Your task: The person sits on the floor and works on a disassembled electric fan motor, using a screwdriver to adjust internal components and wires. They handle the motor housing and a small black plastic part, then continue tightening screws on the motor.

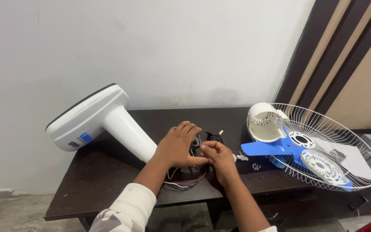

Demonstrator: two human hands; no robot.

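Left hand (177, 144): you are cupping the fan motor (195, 145), fingers curled over it
Right hand (218, 155): you are pinching a small motor part
Location: motor resting mid-desk (108, 172)
Risk: loose wires (184, 181) may be snagging, pulling free

Bare bench (104, 180) at lower left of the frame leaves open passage toward the hands (198, 150). The tipped white fan stand (104, 120) blocks the left; the wire guard (323, 141) and blue blade (271, 148) crowd the right. Loose wires (185, 182) and what seem small parts (247, 162) lie near centre.
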